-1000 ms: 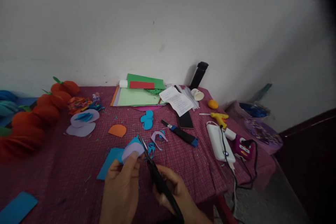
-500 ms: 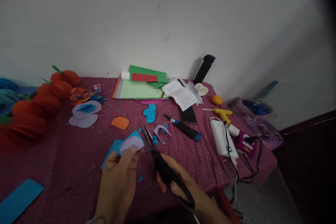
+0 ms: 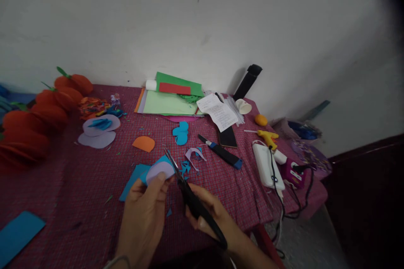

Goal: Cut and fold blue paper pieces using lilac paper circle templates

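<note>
Ideally, my left fingers (image 3: 154, 188), pinching the stacked paper (image 3: 158, 170), should feed its two-o'clock edge into scissors (image 3: 192, 200) my right fingers (image 3: 206, 196) grip.

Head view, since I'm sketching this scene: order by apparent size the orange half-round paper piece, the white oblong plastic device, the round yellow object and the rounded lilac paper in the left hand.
1. White oblong device
2. Rounded lilac paper, partly covered
3. Orange paper piece
4. Round yellow object
</note>
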The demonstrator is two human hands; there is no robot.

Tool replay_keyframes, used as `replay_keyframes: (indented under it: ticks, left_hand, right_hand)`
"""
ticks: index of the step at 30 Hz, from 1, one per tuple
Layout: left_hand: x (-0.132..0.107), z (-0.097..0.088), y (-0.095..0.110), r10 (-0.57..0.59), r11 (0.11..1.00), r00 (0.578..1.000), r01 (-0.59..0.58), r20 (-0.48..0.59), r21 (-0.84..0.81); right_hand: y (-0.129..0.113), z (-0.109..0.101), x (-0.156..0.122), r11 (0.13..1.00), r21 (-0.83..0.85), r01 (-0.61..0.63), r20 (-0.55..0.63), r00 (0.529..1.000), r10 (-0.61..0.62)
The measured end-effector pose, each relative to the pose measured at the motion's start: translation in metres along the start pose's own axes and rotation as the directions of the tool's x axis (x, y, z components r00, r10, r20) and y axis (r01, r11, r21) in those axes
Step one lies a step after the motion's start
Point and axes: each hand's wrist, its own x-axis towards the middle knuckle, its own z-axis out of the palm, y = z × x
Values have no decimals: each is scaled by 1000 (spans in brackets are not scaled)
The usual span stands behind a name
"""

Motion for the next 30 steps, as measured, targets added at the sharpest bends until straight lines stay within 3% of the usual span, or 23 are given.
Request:
replay_keyframes:
  ticks: [4,18,25,30]
  left_hand:
    - [1,0,-2,-106,990,994,105,-7,-97]
    - [2,-2,-7,-91,994,996,90,-3,-62]
    - [2,-1,-6,-73,995,997,73,3,-71]
    - [2,-4,-7,-38,999,999,38,2,-13]
  right_hand:
    - [5,-2,-1,1000,-12,-20,-21,1000,20]
    - [5,0,1,999,38,11,-15,1000,-11]
    - [14,-5,-2,995,-81,-53,-81,996,47]
    - [4,0,-1,999,12,-42,-46,998,42]
